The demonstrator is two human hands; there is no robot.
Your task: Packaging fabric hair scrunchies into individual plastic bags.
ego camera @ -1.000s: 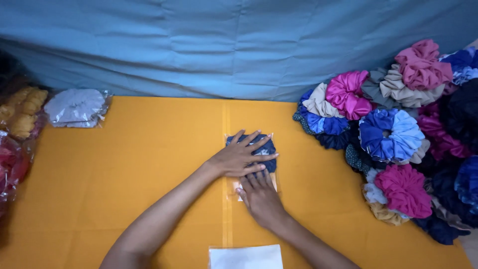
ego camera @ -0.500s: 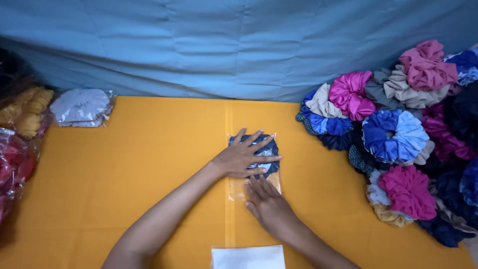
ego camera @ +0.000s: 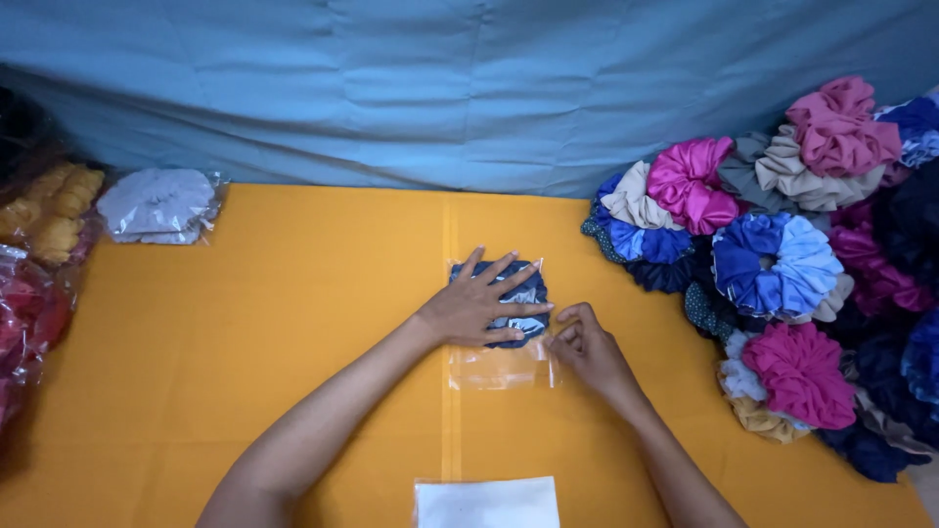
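Note:
A dark blue scrunchie point(ego camera: 524, 293) lies inside a clear plastic bag point(ego camera: 499, 368) in the middle of the orange table point(ego camera: 293, 323). My left hand point(ego camera: 479, 305) lies flat on the scrunchie with fingers spread, pressing it down. My right hand point(ego camera: 584, 350) sits at the bag's right edge, its fingertips pinched on the plastic near the open end. The bag's lower part is flat with nothing in it.
A big heap of scrunchies point(ego camera: 782, 264) in pink, blue, beige and dark colours fills the right side. A bagged grey scrunchie point(ego camera: 156, 205) and bags of yellow point(ego camera: 49, 210) and red point(ego camera: 29, 318) ones lie at the left. A stack of clear bags point(ego camera: 486, 503) sits at the near edge.
My right hand has slid from below the bag's lower end out to its right edge. The left hand stays pressed on the scrunchie.

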